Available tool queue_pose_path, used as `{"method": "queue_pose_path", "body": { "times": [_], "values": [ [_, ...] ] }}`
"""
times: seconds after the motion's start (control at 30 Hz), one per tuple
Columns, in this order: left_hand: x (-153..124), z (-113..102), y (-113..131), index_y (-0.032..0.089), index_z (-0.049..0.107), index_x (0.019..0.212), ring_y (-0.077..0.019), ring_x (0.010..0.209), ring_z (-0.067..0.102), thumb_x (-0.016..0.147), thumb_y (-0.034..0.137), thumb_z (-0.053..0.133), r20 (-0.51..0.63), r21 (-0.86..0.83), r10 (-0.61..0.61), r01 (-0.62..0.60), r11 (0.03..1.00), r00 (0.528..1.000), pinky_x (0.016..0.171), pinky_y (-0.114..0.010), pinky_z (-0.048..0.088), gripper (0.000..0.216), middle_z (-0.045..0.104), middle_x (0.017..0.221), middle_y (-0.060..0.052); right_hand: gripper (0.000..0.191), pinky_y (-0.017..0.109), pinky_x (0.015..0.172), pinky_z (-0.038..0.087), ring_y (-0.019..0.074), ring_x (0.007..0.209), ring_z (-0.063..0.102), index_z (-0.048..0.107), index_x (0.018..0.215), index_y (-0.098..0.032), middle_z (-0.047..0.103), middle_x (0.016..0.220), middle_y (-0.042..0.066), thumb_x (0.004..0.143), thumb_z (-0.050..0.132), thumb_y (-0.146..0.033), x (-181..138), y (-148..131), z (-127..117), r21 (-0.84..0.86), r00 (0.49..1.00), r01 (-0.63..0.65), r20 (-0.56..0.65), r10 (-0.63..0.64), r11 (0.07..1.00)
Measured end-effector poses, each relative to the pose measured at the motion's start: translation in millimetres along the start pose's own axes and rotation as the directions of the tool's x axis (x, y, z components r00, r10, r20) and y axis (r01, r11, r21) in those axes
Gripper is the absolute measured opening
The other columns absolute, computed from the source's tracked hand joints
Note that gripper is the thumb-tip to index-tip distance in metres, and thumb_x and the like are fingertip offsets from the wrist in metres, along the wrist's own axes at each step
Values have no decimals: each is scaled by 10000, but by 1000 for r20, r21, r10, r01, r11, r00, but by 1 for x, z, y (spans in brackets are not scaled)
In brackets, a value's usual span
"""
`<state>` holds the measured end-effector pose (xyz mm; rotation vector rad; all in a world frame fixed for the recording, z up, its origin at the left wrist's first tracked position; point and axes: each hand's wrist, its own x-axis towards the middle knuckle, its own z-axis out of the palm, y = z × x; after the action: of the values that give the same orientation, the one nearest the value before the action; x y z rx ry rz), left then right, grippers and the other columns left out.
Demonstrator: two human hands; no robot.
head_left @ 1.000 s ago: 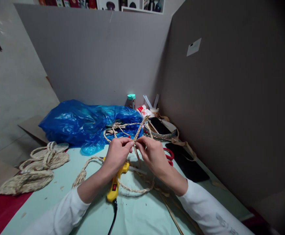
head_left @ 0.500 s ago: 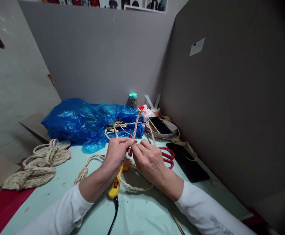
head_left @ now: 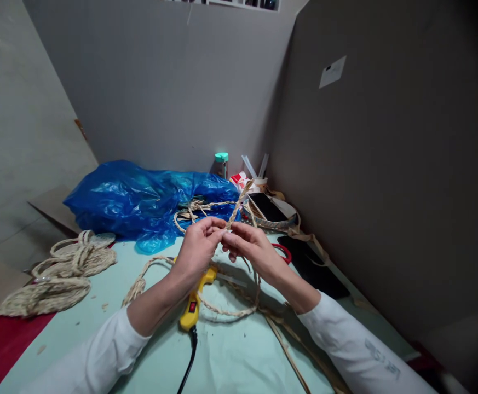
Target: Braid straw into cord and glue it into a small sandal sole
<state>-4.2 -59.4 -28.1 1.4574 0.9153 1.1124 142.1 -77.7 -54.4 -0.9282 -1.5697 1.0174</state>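
Between my two hands a braided straw cord (head_left: pixel 237 208) stands up, its free end pointing away and a little right. My left hand (head_left: pixel 200 244) pinches the cord's lower part between thumb and fingers. From the other side my right hand (head_left: pixel 255 246) also pinches it, fingertips almost touching the left ones. A loop of the same kind of braid hangs and lies below my hands. Under them on the table rests a yellow glue gun (head_left: pixel 192 306) with a red switch and black cable. Red-handled scissors (head_left: pixel 283 252) are partly hidden behind my right hand.
Woven straw sandals (head_left: pixel 45 295) lie at the left. A blue plastic bag (head_left: pixel 119 202) with straw fills the back. At the back right are a phone (head_left: pixel 266 207) on a round tray, a green-lidded jar (head_left: pixel 221 164) and a black tablet-like slab (head_left: pixel 316 268). Grey partitions enclose the table.
My hands have risen slightly, and my right hand has turned so its fingers reach along the cord. The cord's upper end now leans more to the right. The view has shifted a little.
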Motion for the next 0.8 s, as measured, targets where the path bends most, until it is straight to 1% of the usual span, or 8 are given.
{"method": "queue_pose_path", "body": {
  "times": [0.07,0.2,0.33,0.43,0.5,0.6,0.7,0.8],
  "values": [
    [-1,0,2,183,549,944,-90,482,430,751,278,644,11,-2,18,-18,1000,1000,460,-203,278,234,572,564,59,279,222,505,424,89,548,506,636,888,-176,603,764,-4,906,580,-449,1,1,0,64,1000,-27,5,27,998],
    [-4,-1,5,210,478,970,-79,453,377,793,331,611,53,14,33,-34,999,998,460,-197,265,252,549,559,77,262,217,477,387,83,520,464,651,843,-170,612,738,3,884,609,-426,2,-1,-1,99,999,-31,-16,32,995],
    [-3,-2,3,217,462,972,-78,425,343,827,368,545,85,87,40,-47,995,996,451,-203,256,225,562,586,68,264,229,486,362,93,515,442,675,776,-171,644,710,11,884,607,-402,1,-4,-3,17,997,4,-72,-2,1000],
    [1,-6,-1,206,521,950,-102,445,386,838,351,521,80,226,67,-84,971,995,463,-223,285,184,564,578,54,273,247,568,393,116,574,510,675,701,-173,662,690,14,892,605,-355,-2,-6,-3,-98,991,36,-122,-48,995],
    [3,-9,-2,197,602,866,-127,524,475,838,313,536,69,356,117,-134,925,991,519,-245,336,136,608,614,20,272,263,635,406,136,627,558,669,670,-178,663,678,12,893,608,-321,-4,-7,-2,-178,983,54,-161,-83,982],
    [3,-12,0,193,680,751,-167,669,586,844,249,554,56,540,217,-212,815,975,640,-284,388,166,703,725,-28,232,275,624,379,143,595,548,683,690,-188,654,646,5,884,619,-297,-7,-8,0,-264,968,51,-224,-113,963],
    [1,-13,2,193,704,742,-176,650,620,855,229,571,53,659,301,-260,706,952,645,-292,399,178,729,715,-32,180,281,611,377,154,578,557,710,727,-197,670,641,11,864,639,-289,-8,-8,1,-281,954,29,-280,-111,959],
    [-3,-10,1,191,702,761,-171,647,633,875,217,579,80,736,405,-328,592,911,631,-283,410,169,738,735,-35,169,289,628,410,177,626,598,729,733,-198,707,691,35,844,655,-301,-6,-6,2,-226,939,5,-335,-82,974]
  ]
}}
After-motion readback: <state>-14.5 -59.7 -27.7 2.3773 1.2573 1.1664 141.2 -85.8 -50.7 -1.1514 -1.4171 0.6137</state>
